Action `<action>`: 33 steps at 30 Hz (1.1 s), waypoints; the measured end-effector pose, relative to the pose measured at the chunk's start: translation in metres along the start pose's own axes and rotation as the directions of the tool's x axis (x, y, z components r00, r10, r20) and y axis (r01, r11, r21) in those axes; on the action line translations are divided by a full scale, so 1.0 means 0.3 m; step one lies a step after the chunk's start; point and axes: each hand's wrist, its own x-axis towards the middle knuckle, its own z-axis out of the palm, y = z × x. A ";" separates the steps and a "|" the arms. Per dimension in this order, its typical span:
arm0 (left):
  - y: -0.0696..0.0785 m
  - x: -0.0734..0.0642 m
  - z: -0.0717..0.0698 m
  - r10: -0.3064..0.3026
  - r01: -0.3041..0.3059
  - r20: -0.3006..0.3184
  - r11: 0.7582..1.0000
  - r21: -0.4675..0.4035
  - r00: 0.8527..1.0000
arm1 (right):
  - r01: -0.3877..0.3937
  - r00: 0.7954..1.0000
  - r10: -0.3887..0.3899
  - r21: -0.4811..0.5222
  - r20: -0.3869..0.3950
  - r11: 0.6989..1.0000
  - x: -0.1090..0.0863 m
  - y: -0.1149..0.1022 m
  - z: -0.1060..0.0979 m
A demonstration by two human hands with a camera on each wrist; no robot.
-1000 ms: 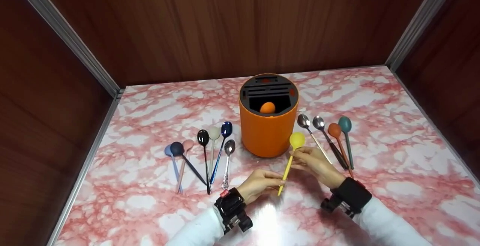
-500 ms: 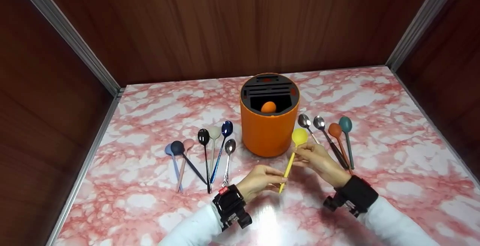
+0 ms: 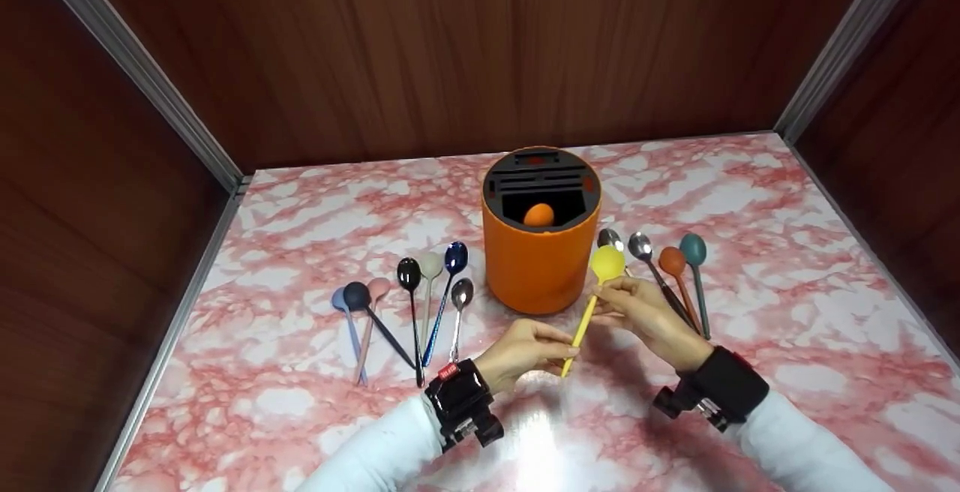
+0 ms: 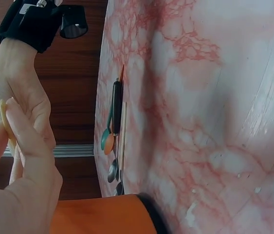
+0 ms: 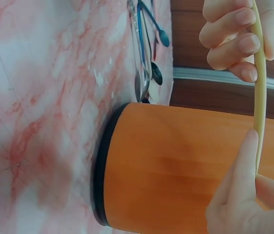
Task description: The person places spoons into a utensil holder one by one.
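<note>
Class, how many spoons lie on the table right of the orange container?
4, left to right: silver spoon partly behind the yellow spoon, dark-handled spoon, orange spoon, green spoon.

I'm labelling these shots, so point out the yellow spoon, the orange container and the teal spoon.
Yellow spoon (image 3: 607,262): head view, on its bowl.
Orange container (image 5: 163,161): right wrist view, on its outer wall.
Teal spoon (image 3: 694,249): head view, on its bowl.

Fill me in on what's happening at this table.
A person holds a yellow spoon clear of the table: the right hand pinches it just below its bowl, the left hand near the handle's end. The orange holder beyond it has an orange spoon inside. More spoons lie on the table to either side.
</note>
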 end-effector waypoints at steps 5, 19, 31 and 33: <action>0.018 -0.001 -0.003 0.019 -0.019 0.020 1.000 0.018 1.000 | -0.003 1.000 0.003 -0.005 -0.022 1.000 -0.006 -0.020 0.002; 0.070 -0.010 0.000 0.046 -0.048 0.029 0.997 0.056 0.999 | 0.018 1.000 -0.018 -0.006 -0.021 1.000 -0.016 -0.072 0.002; 0.117 -0.018 0.004 0.045 -0.047 0.021 0.995 0.086 0.999 | 0.026 0.999 -0.026 0.004 -0.042 1.000 -0.025 -0.115 0.002; 0.128 -0.018 0.003 0.057 -0.059 0.031 0.994 0.095 0.998 | 0.033 0.999 -0.032 0.022 -0.044 0.999 -0.026 -0.125 0.002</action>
